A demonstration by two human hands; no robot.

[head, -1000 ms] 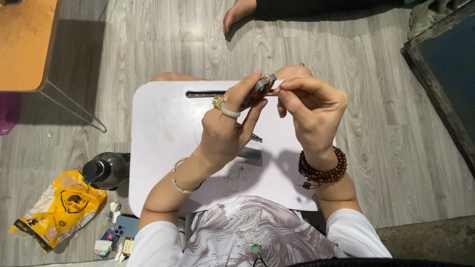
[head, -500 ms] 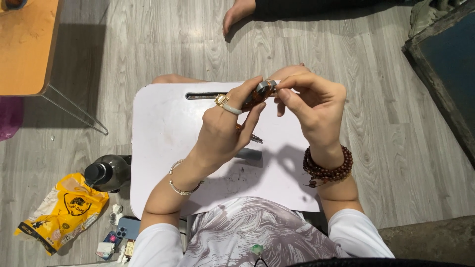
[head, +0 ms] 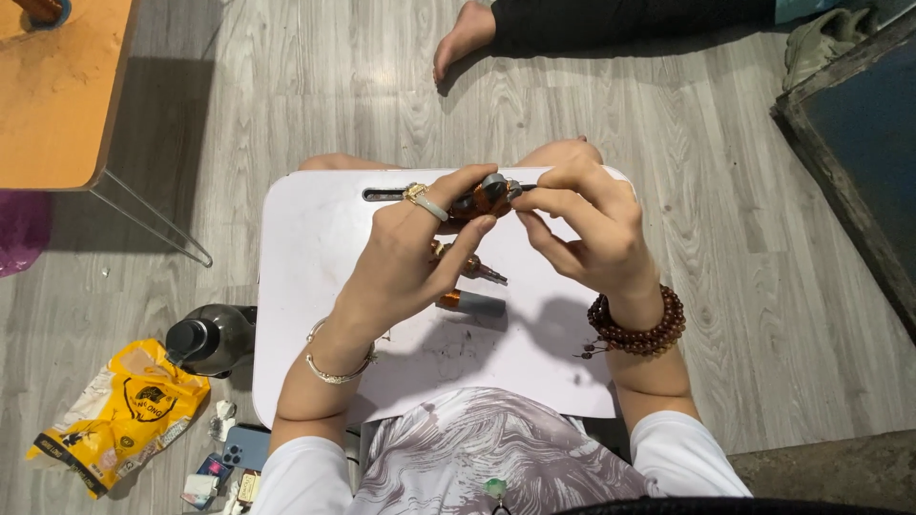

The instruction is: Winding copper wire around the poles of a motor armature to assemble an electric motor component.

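Hands, left hand (head: 410, 253) and right hand (head: 587, 229), both pinch one small orange-grey part (head: 485, 195).

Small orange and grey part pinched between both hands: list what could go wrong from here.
The small orange and grey part is held only by fingertips of the left hand and right hand, above the white lap table's far edge; a slip could drop it to the floor. The loose pieces below might get knocked off.
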